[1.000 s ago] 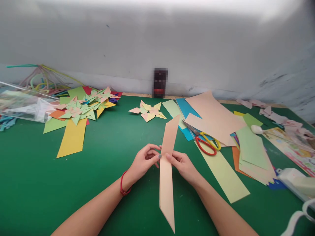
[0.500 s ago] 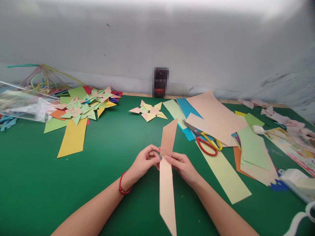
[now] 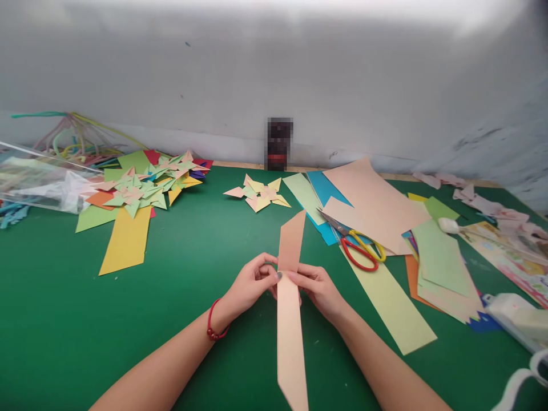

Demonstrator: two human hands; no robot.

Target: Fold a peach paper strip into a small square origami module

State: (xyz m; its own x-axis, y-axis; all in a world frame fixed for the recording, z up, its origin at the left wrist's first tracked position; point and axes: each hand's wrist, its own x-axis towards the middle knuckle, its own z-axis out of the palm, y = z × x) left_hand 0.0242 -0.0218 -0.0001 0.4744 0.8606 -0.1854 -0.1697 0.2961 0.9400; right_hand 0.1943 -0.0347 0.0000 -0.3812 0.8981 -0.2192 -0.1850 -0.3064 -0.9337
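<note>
Between my two hands is a long peach paper strip (image 3: 289, 325) with slanted ends, bent across at the point where I grip it. Its shorter upper part looks darker and points away from me. My left hand (image 3: 257, 279) pinches the left edge at the bend, thumb on top. On the opposite edge, my right hand (image 3: 317, 286) pinches the strip in the same way. Fingers underneath are partly hidden. Just beyond the strip lies a folded paper star (image 3: 261, 193) in peach and pale yellow.
Red-and-yellow-handled scissors (image 3: 359, 246) lie on paper sheets (image 3: 381, 211) at right, above a pale green strip (image 3: 394, 302). Stacked folded stars (image 3: 141, 191) and a yellow strip (image 3: 126, 240) lie left, near a clear plastic bag (image 3: 38, 182). A white glue gun (image 3: 520, 317) sits far right.
The strip's upper part has tipped slightly lower and leftward at the bend. Both hands keep nearly the same place and grip.
</note>
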